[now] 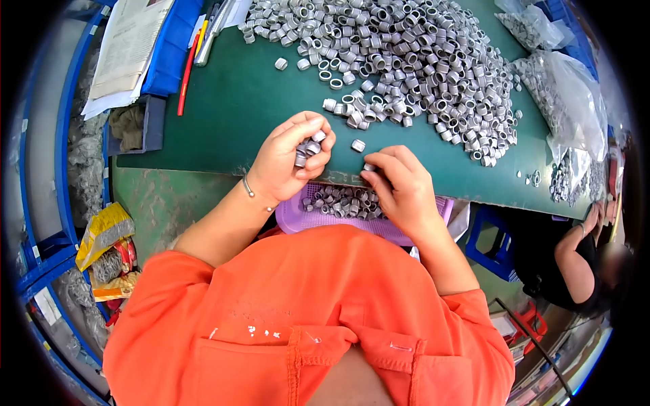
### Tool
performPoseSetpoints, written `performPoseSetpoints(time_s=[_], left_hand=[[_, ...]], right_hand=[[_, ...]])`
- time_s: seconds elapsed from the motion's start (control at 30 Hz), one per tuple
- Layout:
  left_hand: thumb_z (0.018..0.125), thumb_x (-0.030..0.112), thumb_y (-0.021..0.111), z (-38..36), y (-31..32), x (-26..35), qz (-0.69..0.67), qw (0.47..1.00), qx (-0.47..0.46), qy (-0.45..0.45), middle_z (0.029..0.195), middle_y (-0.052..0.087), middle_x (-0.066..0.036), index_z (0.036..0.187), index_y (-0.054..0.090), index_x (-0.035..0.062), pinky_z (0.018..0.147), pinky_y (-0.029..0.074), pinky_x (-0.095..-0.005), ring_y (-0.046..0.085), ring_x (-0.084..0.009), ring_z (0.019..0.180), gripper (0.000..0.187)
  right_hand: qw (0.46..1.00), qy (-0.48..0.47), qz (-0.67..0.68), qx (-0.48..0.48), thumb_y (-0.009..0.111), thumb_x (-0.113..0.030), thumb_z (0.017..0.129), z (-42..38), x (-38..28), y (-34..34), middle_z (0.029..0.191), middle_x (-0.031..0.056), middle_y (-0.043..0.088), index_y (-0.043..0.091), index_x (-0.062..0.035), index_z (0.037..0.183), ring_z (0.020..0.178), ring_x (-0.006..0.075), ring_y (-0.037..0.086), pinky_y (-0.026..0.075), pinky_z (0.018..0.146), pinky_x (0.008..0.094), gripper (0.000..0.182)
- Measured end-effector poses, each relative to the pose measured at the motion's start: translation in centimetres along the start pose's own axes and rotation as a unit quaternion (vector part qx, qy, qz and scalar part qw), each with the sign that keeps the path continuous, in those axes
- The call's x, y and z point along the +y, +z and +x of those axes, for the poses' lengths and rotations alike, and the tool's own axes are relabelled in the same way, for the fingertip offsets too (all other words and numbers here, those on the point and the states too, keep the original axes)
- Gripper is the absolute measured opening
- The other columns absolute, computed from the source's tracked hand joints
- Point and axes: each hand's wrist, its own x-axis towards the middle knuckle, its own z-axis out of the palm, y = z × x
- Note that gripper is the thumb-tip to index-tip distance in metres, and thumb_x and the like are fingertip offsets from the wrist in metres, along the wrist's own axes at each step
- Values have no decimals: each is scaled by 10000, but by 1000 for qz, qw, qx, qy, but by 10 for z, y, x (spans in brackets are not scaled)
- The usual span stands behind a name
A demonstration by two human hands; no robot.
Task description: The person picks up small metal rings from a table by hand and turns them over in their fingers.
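Several small grey metal rings (308,150) lie in my left hand (288,149), whose fingers curl round them above the table's near edge. My right hand (403,183) pinches one metal ring (369,167) between thumb and forefinger at the same edge. A single loose ring (358,145) sits on the green table (223,128) between the two hands. Beyond them spreads a large heap of the same short rings (420,61). Below the edge, a purple basket (291,215) in front of my body holds many more rings (345,201).
Clear plastic bags (565,95) of rings stand on the table's right side. At the left are a blue bin (175,51), papers (128,51), a red pencil (187,78) and a grey box (154,125). Another person (575,264) sits at right near a blue stool (491,243).
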Motion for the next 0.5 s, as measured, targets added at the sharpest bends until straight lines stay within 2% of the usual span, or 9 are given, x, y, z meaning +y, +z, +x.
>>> performPoseSetpoints(time_s=[0.03,0.07,0.1,0.17,0.2,0.33,0.4,0.47,0.5], left_hand=[[974,172,402,-1,-1,0,-12,1000,3,7,798,490,-95,945,500,36,363,280,-169,386,-77,472,170],[977,175,395,-3,-1,0,-25,1000,6,13,791,485,-91,944,500,39,361,274,-170,376,-75,467,175],[977,175,395,-4,-2,-1,-24,1000,6,15,791,485,-91,944,500,39,361,274,-170,376,-75,467,175],[981,177,384,-4,-2,-2,-27,999,-1,23,788,479,-87,942,500,43,360,266,-171,363,-70,462,181],[981,177,384,-4,-3,-2,-28,999,-5,23,792,482,-85,939,501,47,360,264,-170,360,-70,458,180],[979,176,393,-3,-3,-2,-31,999,-9,25,791,489,-87,932,499,45,361,266,-170,364,-69,457,175],[976,179,404,-4,-1,-2,33,997,12,67,786,495,-86,925,497,42,364,272,-169,370,-66,457,173],[976,182,408,-4,-4,-1,54,995,8,88,782,497,-85,921,496,42,366,275,-169,372,-64,457,174],[975,185,412,-4,-6,0,75,991,3,109,778,499,-85,918,495,42,368,278,-169,373,-62,458,175]], right_hand=[[998,16,53,33,704,-9,742,0,0,1,856,94,585,629,-21,920,710,221,596,474,582,311,194],[986,88,140,9,688,23,758,0,-1,-2,867,65,590,630,-10,929,716,148,608,477,582,245,183],[952,104,284,45,664,54,784,0,4,4,876,40,603,629,5,944,732,99,602,479,597,204,171],[845,219,488,10,649,49,809,-1,5,-3,897,49,623,623,16,996,726,101,600,494,607,206,192],[845,219,488,11,649,49,809,0,7,-5,897,49,623,623,16,996,726,101,600,494,607,206,192],[758,253,601,-4,622,19,843,0,14,-6,932,90,642,606,26,1051,752,129,628,517,621,221,208],[727,259,636,-6,607,-5,862,2,14,-7,945,106,644,600,29,1063,767,144,641,533,633,231,204],[661,288,692,-14,572,-52,897,6,12,-10,963,147,643,587,39,1043,803,180,660,562,664,259,172],[661,289,693,-14,572,-52,897,5,13,-10,963,147,643,587,39,1043,803,180,660,562,664,259,172]])
